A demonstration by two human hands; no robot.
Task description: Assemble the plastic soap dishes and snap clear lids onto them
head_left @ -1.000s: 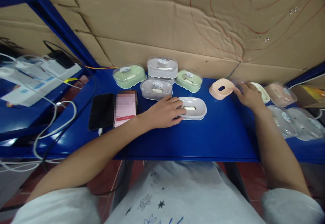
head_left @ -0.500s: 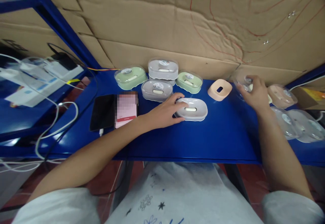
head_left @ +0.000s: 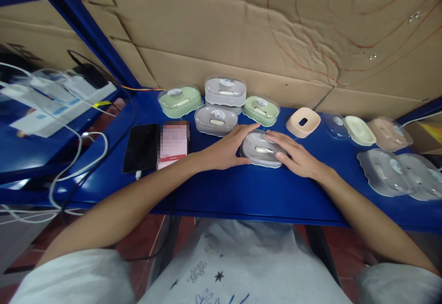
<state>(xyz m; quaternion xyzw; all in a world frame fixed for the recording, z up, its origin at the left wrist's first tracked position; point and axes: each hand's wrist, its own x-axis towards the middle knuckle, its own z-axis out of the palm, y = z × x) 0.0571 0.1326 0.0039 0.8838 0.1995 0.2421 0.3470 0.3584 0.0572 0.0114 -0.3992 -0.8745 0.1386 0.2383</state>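
In front of me on the blue table stands a grey oval soap box [head_left: 261,157] with a clear lid [head_left: 257,139] over it. My left hand [head_left: 226,149] is curved around its left end, the thumb at the near side and the fingers at the far side. Over the right end lies my right hand [head_left: 297,156], fingers and thumb on the lid and partly hiding it. A peach soap box piece [head_left: 304,122] with a dark slot sits behind the right hand. Farther right, a loose clear lid [head_left: 335,127] rests beside a cream oval piece [head_left: 360,130].
Green soap boxes [head_left: 180,101] and grey lidded ones [head_left: 216,120] stand along the back. A lidded peach box [head_left: 390,134] and grey boxes [head_left: 385,173] are at the right. Phones [head_left: 140,148], cables and a power strip [head_left: 62,111] occupy the left. Cardboard [head_left: 193,28] lines the back.
My right hand has come left from the back right, bringing a clear lid onto the grey soap box. My left hand stays at the box's left end.
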